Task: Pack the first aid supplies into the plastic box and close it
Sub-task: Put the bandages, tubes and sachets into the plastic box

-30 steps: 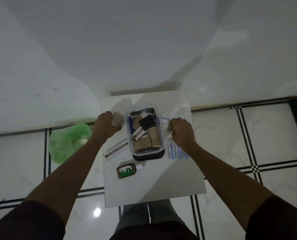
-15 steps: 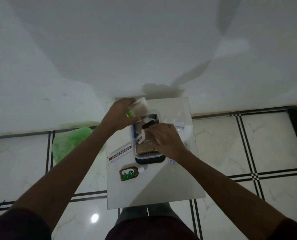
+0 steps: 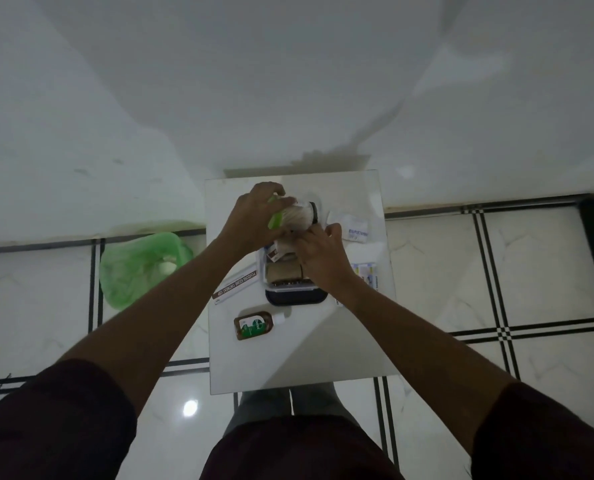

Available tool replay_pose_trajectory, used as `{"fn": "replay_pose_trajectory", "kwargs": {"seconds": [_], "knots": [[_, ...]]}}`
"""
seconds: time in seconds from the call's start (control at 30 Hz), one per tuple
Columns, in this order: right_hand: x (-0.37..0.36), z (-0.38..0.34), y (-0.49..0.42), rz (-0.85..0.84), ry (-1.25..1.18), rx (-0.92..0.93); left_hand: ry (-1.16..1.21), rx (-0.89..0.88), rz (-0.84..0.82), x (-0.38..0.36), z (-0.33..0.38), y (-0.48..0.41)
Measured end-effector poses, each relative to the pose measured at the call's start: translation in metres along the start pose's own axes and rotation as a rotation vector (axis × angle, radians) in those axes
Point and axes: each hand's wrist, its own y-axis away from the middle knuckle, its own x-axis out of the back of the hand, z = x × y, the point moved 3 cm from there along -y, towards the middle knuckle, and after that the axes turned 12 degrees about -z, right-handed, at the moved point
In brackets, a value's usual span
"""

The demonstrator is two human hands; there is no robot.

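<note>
A clear plastic box [image 3: 263, 271] stands on its dark lid [image 3: 295, 296] in the middle of a small white table [image 3: 299, 355]. Brown bandage rolls [image 3: 283, 270] and small cartons lie inside it. My left hand [image 3: 254, 216] grips a white roll in a clear wrapper with a green end [image 3: 293, 218], holding it over the far end of the box. My right hand [image 3: 318, 256] reaches into the box with curled fingers touching the items there; what it holds is hidden.
A brown antiseptic bottle [image 3: 254, 325] lies near the box's front. A long ointment carton [image 3: 234, 289] lies to its left. White packets [image 3: 354, 228] and printed strips [image 3: 366, 273] lie on the right. A green plastic bag [image 3: 139, 268] sits on the tiled floor to the left.
My left hand lifted the wrapped roll from the table's left side and brought it over the box. My right hand left the packets on the right and moved into the box.
</note>
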Motion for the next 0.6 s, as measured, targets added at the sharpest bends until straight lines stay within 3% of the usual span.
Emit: {"fn": "replay_pose_trajectory", "kwargs": {"seconds": [0.2, 0.37, 0.6], "knots": [[0.001, 0.003, -0.006, 0.014, -0.067, -0.075, -0.024, 0.152, 0.092, -0.009, 0.005, 0.003], [0.000, 0.007, 0.002, -0.069, 0.100, -0.213, 0.053, 0.104, -0.002, -0.015, 0.000, 0.011], [0.001, 0.007, 0.002, -0.132, 0.016, -0.216, -0.110, 0.125, -0.019, -0.008, 0.001, 0.012]]}}
